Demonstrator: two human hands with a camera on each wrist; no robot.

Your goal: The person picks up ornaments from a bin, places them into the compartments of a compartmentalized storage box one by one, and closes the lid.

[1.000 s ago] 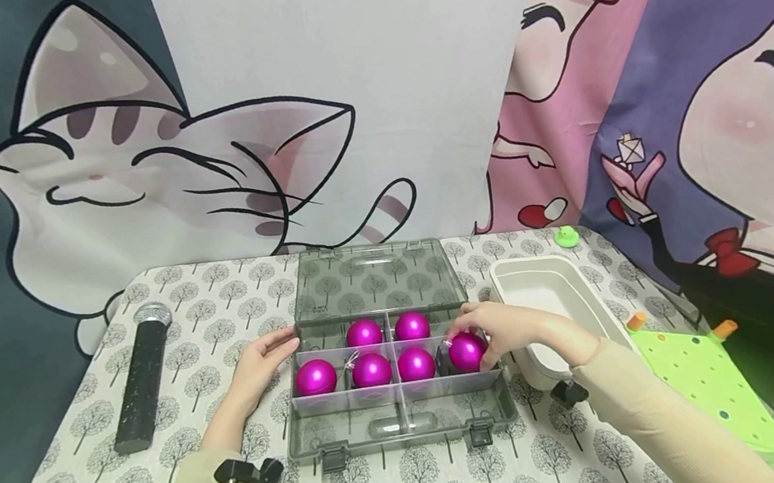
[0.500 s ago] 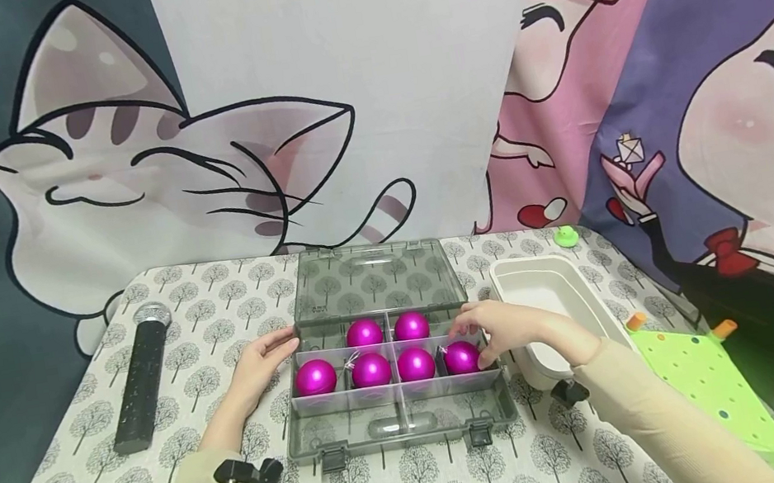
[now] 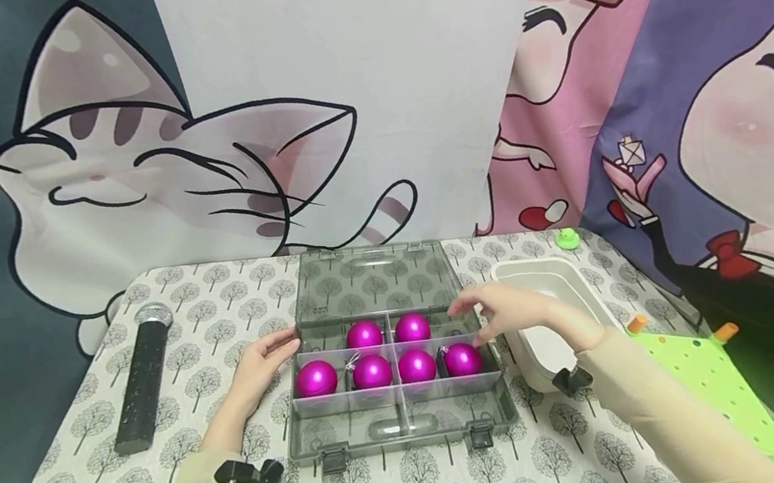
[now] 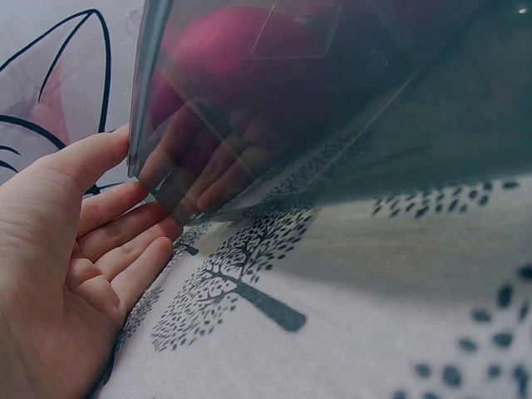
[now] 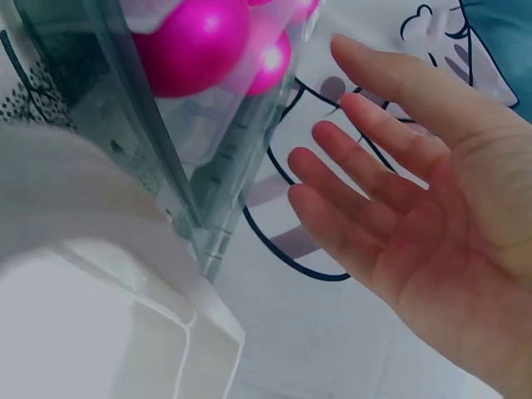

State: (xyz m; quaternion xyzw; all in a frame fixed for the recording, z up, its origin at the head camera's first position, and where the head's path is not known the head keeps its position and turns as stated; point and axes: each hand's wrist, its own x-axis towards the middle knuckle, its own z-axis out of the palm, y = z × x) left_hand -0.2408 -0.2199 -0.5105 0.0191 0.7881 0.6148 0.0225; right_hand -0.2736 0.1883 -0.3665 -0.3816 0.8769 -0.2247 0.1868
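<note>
A translucent grey compartment box (image 3: 351, 429) lies with its lid (image 3: 378, 280) folded back. Several shiny magenta ball ornaments (image 3: 317, 379) sit in its middle and back rows. The rightmost ornament (image 3: 462, 359) rests in the middle row's right-hand cell, a small loop at its upper left. Just above the box's right rear part hovers my right hand (image 3: 513, 308), fingers spread and holding nothing, as the right wrist view also shows. My left hand (image 3: 259, 372) touches the box's left side; in the left wrist view its thumb and relaxed fingertips meet the wall (image 4: 154, 108).
A white plastic basin (image 3: 550, 355) stands right of the box, partly under my right arm. Farther right is a green pegged board (image 3: 709, 385) with orange legs; a green toy duck (image 3: 567, 239) is at the back. A black microphone (image 3: 142, 387) lies at the left.
The rightmost ornament has settled into its cell. My right hand has let go of it and risen up and away. My left hand stays at the box's side.
</note>
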